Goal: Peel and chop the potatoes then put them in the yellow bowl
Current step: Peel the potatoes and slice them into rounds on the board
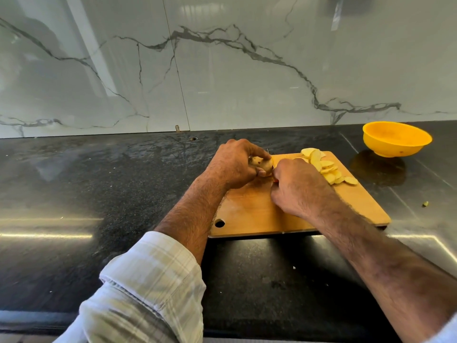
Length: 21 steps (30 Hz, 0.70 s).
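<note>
My left hand (233, 164) grips a brown-skinned potato (262, 163) over the far left part of the wooden cutting board (249, 214). Right beside it, my right hand (300, 186) is curled round a tool with a bit of red showing under the fist; most of the tool is hidden. A thin metal tip shows just past the potato. Several pale yellow potato slices (326, 167) lie in a loose row on the board's far right part. The yellow bowl (395, 138) stands empty on the counter at the far right, apart from the board.
The board lies on a dark polished stone counter (99, 184) backed by a white marble wall (222, 70). A small scrap (425, 203) lies on the counter right of the board, and a few tiny crumbs near the front edge.
</note>
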Each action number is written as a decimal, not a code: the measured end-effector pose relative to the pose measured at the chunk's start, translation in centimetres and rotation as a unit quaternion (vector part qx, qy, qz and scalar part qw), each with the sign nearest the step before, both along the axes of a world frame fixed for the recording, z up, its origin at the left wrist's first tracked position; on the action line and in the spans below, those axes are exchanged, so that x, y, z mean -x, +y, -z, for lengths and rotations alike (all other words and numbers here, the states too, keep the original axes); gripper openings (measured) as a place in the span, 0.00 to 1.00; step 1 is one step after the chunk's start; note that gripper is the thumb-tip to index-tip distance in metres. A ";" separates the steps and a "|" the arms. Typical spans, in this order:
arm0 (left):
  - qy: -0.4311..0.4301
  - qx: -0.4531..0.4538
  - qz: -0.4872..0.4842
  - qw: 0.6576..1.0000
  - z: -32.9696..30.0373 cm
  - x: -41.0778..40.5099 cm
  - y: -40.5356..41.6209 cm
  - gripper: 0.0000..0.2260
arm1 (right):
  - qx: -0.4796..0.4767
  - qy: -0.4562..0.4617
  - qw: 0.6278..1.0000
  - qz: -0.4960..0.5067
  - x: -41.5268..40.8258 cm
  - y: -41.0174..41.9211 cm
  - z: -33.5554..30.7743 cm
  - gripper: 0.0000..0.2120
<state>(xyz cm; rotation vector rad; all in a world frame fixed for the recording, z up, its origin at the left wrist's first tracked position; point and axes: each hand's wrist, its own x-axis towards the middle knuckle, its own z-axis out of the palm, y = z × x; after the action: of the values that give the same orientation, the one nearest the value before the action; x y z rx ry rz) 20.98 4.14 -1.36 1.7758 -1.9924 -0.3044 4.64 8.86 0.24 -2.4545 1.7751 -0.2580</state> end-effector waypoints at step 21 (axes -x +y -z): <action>0.024 0.002 -0.004 1.000 -0.2 -0.4 0.1 0.19 | 0.084 -0.030 0.996 -0.001 1.3 -0.6 -0.2 0.09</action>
<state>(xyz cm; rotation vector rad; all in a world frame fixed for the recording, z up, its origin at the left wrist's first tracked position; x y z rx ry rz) 21.41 4.23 -1.19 1.7566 -1.9516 -0.3373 3.39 8.27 0.45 -2.5306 1.7950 -0.4945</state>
